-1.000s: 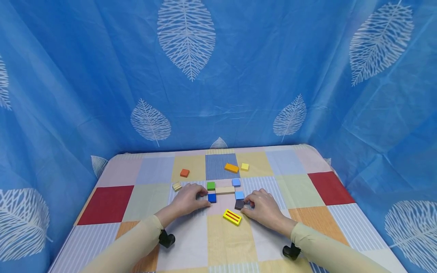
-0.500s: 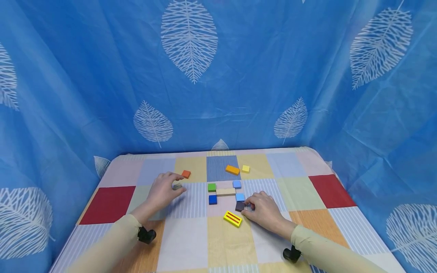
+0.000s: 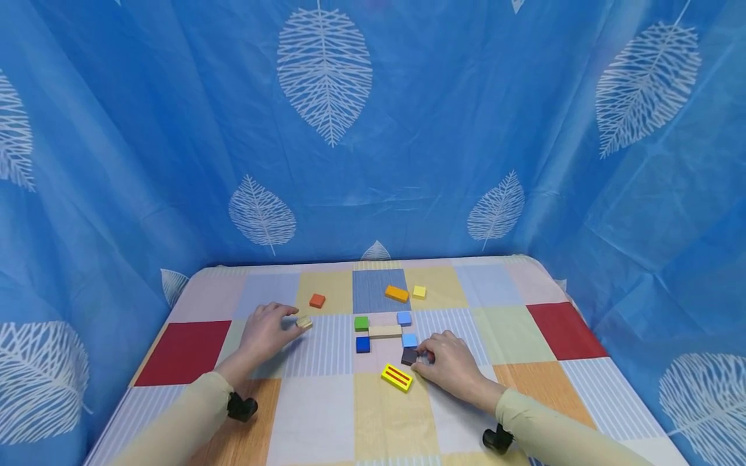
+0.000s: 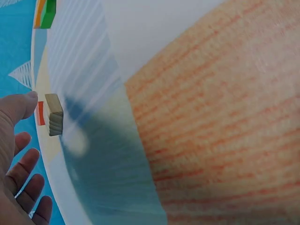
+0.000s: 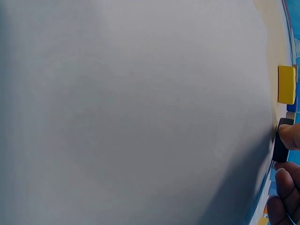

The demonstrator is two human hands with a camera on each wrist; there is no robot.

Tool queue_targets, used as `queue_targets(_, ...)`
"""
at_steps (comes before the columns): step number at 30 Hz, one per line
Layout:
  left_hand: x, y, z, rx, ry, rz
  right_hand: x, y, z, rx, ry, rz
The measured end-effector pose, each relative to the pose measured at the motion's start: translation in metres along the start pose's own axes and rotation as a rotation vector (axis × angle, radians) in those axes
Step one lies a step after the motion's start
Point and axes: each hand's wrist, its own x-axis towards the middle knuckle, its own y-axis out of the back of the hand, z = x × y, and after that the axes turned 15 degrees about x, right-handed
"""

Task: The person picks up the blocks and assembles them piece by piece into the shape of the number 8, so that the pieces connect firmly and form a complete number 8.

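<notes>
My left hand [image 3: 265, 331] is at the left, thumb and fingers spread apart. Just beyond its fingertips lies a small natural-wood block [image 3: 304, 321]; in the left wrist view this wooden block [image 4: 54, 115] shows a ridged side close by the thumb. My right hand [image 3: 453, 364] pinches a black block [image 3: 409, 356] low at the cloth; the right wrist view has the thumb against the black block [image 5: 282, 140]. Just beyond it, a light blue block [image 3: 410, 340], another blue block [image 3: 404, 318], a long plain wooden block [image 3: 384, 332], a green block [image 3: 361, 323] and a dark blue block [image 3: 362, 344] form an H-like layout.
A yellow block with red stripes [image 3: 397, 377] lies nearer the person. Farther back are an orange block [image 3: 397, 294], a pale yellow block [image 3: 419, 292] and a red-orange block [image 3: 317, 301]. A patchwork cloth [image 3: 315, 414] covers the table, with blue curtains [image 3: 408, 129] around it.
My left hand has moved left from beside the dark blue block to the ridged wooden block, which now shows past its fingertips. My right hand stays at the black block.
</notes>
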Motion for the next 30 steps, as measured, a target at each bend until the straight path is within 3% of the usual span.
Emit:
queue_targets(12, -0.003, -0.012, -0.002, -0.010, 0.065, -0.022, -0.002, 0.000, 0.000, -0.004, 0.005, 0.006)
queue_targets(30, -0.002, -0.015, 0.000, -0.015, 0.081, -0.020, -0.001, -0.002, 0.001, 0.003, 0.003, 0.017)
